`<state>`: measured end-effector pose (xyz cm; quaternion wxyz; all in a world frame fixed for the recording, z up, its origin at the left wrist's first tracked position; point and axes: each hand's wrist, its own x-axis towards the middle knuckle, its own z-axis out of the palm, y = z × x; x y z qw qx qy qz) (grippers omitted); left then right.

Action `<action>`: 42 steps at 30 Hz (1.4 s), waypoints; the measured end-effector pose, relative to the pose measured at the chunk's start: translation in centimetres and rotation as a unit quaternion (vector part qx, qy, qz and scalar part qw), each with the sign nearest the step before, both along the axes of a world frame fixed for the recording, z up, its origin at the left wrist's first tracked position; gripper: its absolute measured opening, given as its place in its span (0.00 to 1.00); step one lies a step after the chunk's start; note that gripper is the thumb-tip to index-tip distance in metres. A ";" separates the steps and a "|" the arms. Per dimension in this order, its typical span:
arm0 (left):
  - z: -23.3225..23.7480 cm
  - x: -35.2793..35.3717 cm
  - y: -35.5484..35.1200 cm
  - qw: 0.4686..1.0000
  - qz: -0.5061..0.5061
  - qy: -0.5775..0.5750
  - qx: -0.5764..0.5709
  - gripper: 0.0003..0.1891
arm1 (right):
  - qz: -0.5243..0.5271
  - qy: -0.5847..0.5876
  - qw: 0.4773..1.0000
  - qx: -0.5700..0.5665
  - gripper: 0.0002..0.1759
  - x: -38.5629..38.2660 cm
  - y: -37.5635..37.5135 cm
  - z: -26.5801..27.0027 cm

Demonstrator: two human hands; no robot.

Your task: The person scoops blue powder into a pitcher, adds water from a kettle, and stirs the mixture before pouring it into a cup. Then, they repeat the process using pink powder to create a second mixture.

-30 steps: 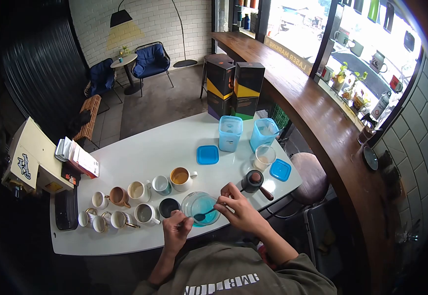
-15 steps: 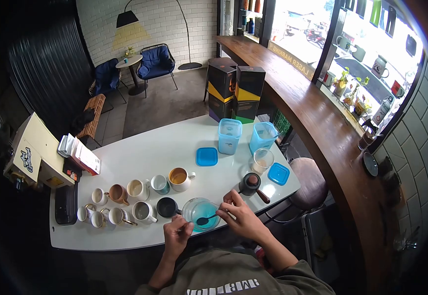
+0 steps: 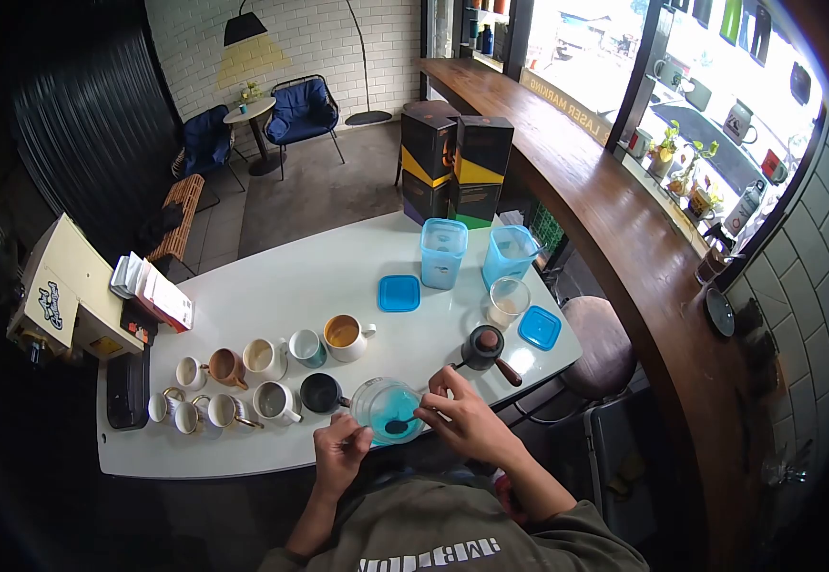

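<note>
A clear bowl [image 3: 361,393] with bright blue liquid [image 3: 393,402] in it is near the table's front edge. My left hand [image 3: 341,452] is closed on the bowl's left rim. A spoon with a black head [image 3: 396,426] is pinched in my right hand [image 3: 464,419], which reaches over the bowl's right side. The spoon's head is down in the bowl, and the fingers hide part of its handle. Just left of the bowl stands a black mug [image 3: 322,392]. Behind my right hand is a dark pot [image 3: 480,349] with a wooden handle.
Several mugs [image 3: 266,357] stand in rows on the white table [image 3: 243,286]. Blue tubs [image 3: 443,257], blue lids [image 3: 399,293] and a clear cup [image 3: 509,303] are farther back. Black boxes [image 3: 479,162] stand beyond them. A wooden counter [image 3: 576,181] curves along the right.
The camera view has shifted slightly, so the table sits a little higher. Both hands keep their hold, and the spoon's head stays in the blue liquid with little visible movement.
</note>
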<state>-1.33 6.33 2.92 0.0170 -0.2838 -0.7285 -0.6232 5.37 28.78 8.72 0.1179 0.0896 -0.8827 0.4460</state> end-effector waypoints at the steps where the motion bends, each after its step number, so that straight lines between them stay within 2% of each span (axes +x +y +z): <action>1: 0.0 0.0 0.0 1.000 0.001 0.000 0.000 0.15 | 0.001 0.000 1.000 0.000 0.09 0.0 0.1 -0.1; 3: 0.1 -0.2 0.1 1.000 -0.001 0.013 -0.001 0.15 | 0.015 0.001 0.999 -0.052 0.09 0.0 0.2 -0.2; 7: 0.1 -0.5 0.1 1.000 0.000 0.020 0.000 0.16 | -0.015 0.004 0.999 -0.050 0.09 -0.2 0.7 0.4; 9: 0.1 -0.7 -0.1 1.000 0.001 0.019 -0.018 0.16 | -0.024 0.011 1.000 0.015 0.08 -0.3 0.7 0.5; 11: 0.8 -0.9 0.1 1.000 0.002 0.021 -0.023 0.16 | -0.005 0.015 1.000 0.007 0.08 -0.4 0.2 0.5; 13: 0.7 -0.6 -0.2 0.999 0.006 0.021 -0.026 0.16 | 0.027 -0.006 0.998 -0.053 0.08 -0.6 -0.1 0.8; 17: 0.3 -1.4 -0.4 1.000 -0.009 0.021 -0.002 0.17 | -0.016 -0.007 1.000 -0.024 0.08 -1.2 -0.3 0.1; 22: 0.3 -1.9 -0.8 1.000 -0.013 0.018 0.000 0.18 | 0.027 -0.013 0.999 -0.017 0.08 -1.9 -0.6 0.2; 25: 0.3 -2.3 -1.0 1.000 -0.005 -0.006 0.004 0.16 | 0.032 -0.019 0.998 -0.043 0.08 -2.5 -0.6 0.2; 27: -0.1 -2.7 -1.3 1.000 -0.006 0.027 -0.004 0.15 | 0.008 -0.034 0.998 -0.056 0.07 -2.9 -0.5 0.3; 31: -0.2 -2.7 -1.5 1.000 0.010 0.029 0.003 0.14 | 0.013 -0.006 0.999 -0.038 0.07 -3.7 -0.3 0.8; 35: -0.6 -2.5 -1.4 0.999 0.028 0.028 0.002 0.13 | 0.012 -0.029 0.999 -0.012 0.08 -4.4 -0.2 1.0; 39: 0.0 -1.8 -0.5 0.998 0.046 0.035 0.010 0.13 | 0.067 -0.055 0.996 0.005 0.08 -4.9 0.4 0.8; 42: 0.2 -0.9 0.2 0.997 0.066 0.029 -0.003 0.13 | 0.105 -0.055 0.993 -0.028 0.08 -4.9 1.2 1.3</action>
